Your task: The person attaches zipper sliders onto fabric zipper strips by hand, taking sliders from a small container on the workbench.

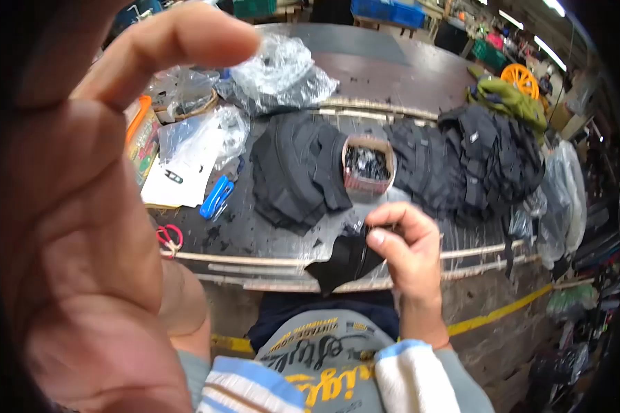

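My left hand point(96, 255) is raised very close to the camera, palm showing, and fills the left of the view. One finger bends out to the right; nothing shows in the palm, and the other fingers are partly cut off by the dark edge. Over the table's front edge, my right hand point(410, 244) pinches a small black fabric piece point(344, 261) between thumb and fingertips. The fabric hangs down to the left in front of my body. Just beyond this hand stands an open cardboard box point(368, 184) full of small dark parts, too small to name.
Black fabric piles point(300, 168) and strapped black pieces point(489, 162) flank the box. A blue stapler point(217, 197), red-handled scissors point(169, 239) and white papers point(179, 175) lie at left. Clear plastic bags point(282, 72) sit farther back. Wooden strips point(269, 261) edge the table.
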Demonstrator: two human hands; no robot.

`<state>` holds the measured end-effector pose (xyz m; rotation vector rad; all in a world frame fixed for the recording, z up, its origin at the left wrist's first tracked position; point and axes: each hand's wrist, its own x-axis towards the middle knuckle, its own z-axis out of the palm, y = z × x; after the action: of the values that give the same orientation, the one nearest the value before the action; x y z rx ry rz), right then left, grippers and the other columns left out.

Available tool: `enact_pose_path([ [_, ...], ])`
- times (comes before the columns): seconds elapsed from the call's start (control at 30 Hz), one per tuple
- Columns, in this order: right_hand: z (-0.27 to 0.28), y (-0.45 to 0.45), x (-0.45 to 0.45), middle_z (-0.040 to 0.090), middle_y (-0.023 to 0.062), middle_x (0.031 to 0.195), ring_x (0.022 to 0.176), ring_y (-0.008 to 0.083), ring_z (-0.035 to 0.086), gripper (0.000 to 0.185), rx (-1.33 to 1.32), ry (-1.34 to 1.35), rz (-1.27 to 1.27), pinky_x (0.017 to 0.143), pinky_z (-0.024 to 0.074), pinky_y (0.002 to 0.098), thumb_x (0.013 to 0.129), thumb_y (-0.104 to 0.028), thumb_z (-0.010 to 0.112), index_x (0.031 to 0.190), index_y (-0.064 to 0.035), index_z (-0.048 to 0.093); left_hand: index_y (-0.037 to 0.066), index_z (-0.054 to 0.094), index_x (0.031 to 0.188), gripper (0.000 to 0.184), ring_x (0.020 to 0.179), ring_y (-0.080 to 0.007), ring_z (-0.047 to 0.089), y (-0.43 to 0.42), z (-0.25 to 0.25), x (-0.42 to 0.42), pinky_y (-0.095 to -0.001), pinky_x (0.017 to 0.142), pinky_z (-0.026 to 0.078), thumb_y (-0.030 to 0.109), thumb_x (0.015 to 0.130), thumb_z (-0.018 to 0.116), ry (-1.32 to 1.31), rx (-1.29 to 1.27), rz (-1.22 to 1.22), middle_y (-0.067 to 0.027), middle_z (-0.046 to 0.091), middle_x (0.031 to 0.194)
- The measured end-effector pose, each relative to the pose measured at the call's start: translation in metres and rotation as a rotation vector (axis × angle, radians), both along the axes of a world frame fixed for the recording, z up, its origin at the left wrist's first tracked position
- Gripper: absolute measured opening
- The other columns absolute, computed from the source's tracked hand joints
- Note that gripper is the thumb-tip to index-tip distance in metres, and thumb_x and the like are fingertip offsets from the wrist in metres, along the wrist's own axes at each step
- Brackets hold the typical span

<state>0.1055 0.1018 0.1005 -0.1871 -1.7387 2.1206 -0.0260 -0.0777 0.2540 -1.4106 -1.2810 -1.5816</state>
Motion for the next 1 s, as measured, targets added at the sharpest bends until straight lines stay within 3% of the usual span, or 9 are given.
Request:
enact_pose_path([
  [0.07, -0.001, 0.001, -0.003, 0.068, 0.0017, 0.090, 0.067, 0.0035, 0.050, 0.021, 0.107, 0.053, -0.039, 0.061, 0.0391, 0.0150, 0.089, 0.006, 0.070, 0.109, 0.0008, 0.071, 0.000, 0.033, 0.159, 0.080, 0.084, -0.0165, 0.068, -0.001, -0.003, 0.003, -0.0307, 0.087, 0.059, 0.059, 0.106, 0.044, -0.018, -0.036, -0.014, -0.0259, 0.050, 0.150],
  [0.13, -0.006, -0.006, 0.006, 0.068, 0.0016, 0.090, 0.068, 0.0034, 0.050, 0.021, 0.040, 0.034, -0.053, 0.062, 0.0394, 0.0149, 0.089, 0.005, 0.070, 0.109, 0.0009, 0.071, 0.001, 0.049, 0.147, 0.081, 0.117, -0.0279, 0.063, 0.033, 0.033, 0.041, -0.0428, 0.089, 0.056, 0.027, 0.077, 0.079, -0.715, 0.441, 0.122, -0.0174, 0.060, 0.139],
  [0.17, -0.003, -0.003, 0.003, 0.068, 0.0016, 0.090, 0.068, 0.0033, 0.050, 0.021, 0.011, 0.051, -0.053, 0.062, 0.0396, 0.0148, 0.090, 0.005, 0.070, 0.110, 0.0009, 0.071, 0.001, 0.049, 0.147, 0.081, 0.117, -0.0279, 0.063, 0.023, 0.020, 0.034, -0.0428, 0.089, 0.056, 0.027, 0.077, 0.079, -0.694, 0.451, 0.115, -0.0174, 0.060, 0.139],
  [0.23, 0.002, 0.002, -0.006, 0.068, 0.0014, 0.090, 0.068, 0.0032, 0.051, 0.021, -0.044, 0.098, -0.054, 0.062, 0.0402, 0.0147, 0.091, 0.004, 0.069, 0.111, 0.0010, 0.071, 0.006, 0.042, 0.155, 0.081, 0.123, -0.0289, 0.059, -0.002, -0.043, 0.005, -0.0410, 0.099, 0.048, 0.059, 0.096, 0.059, -0.270, -0.170, -0.151, -0.0226, 0.052, 0.148],
  [0.3, 0.005, 0.005, -0.015, 0.068, 0.0016, 0.090, 0.069, 0.0033, 0.052, 0.021, -0.008, 0.137, -0.083, 0.062, 0.0410, 0.0148, 0.091, 0.004, 0.069, 0.111, 0.0010, 0.071, 0.002, 0.048, 0.148, 0.073, 0.109, -0.0187, 0.061, 0.012, -0.094, 0.016, -0.0293, 0.085, 0.046, 0.024, 0.084, 0.076, -0.539, -0.255, -0.078, -0.0126, 0.064, 0.129],
  [0.4, -0.003, 0.002, -0.023, 0.069, 0.0021, 0.091, 0.071, 0.0038, 0.054, 0.020, 0.043, 0.122, -0.162, 0.064, 0.0435, 0.0151, 0.092, 0.004, 0.068, 0.112, 0.0011, 0.070, 0.001, 0.062, 0.130, 0.040, 0.092, -0.0085, 0.061, 0.030, -0.161, 0.022, -0.0187, 0.081, 0.046, 0.000, 0.091, 0.070, -0.955, -0.315, -0.359, -0.0059, 0.070, 0.110],
  [0.57, -0.025, -0.005, -0.035, 0.070, 0.0040, 0.094, 0.075, 0.0050, 0.057, 0.020, 0.107, 0.160, -0.206, 0.068, 0.0472, 0.0165, 0.093, 0.003, 0.067, 0.113, 0.0007, 0.070, 0.003, 0.069, 0.113, 0.017, 0.078, -0.0058, 0.058, 0.051, -0.196, 0.027, -0.0160, 0.074, 0.044, 0.003, 0.096, 0.069, -1.178, -0.172, -0.436, -0.0016, 0.069, 0.094],
  [0.73, -0.047, -0.010, -0.043, 0.071, 0.0051, 0.098, 0.081, 0.0065, 0.060, 0.019, -0.102, 0.083, -0.243, 0.075, 0.0493, 0.0185, 0.095, 0.003, 0.066, 0.113, 0.0008, 0.070, 0.003, 0.069, 0.106, 0.009, 0.076, -0.0049, 0.059, 0.057, -0.212, 0.022, -0.0179, 0.072, 0.047, 0.004, 0.097, 0.068, -1.392, -0.059, -0.583, -0.0023, 0.069, 0.090],
  [1.0, -0.054, -0.029, -0.016, 0.072, 0.0052, 0.100, 0.087, 0.0076, 0.061, 0.019, -0.005, -0.028, -0.182, 0.082, 0.0495, 0.0197, 0.096, 0.000, 0.065, 0.114, 0.0009, 0.071, 0.006, 0.068, 0.101, 0.004, 0.076, -0.0052, 0.061, 0.025, -0.220, 0.039, -0.0182, 0.069, 0.048, 0.009, 0.099, 0.067, -1.661, -0.063, -0.682, -0.0017, 0.070, 0.091],
])
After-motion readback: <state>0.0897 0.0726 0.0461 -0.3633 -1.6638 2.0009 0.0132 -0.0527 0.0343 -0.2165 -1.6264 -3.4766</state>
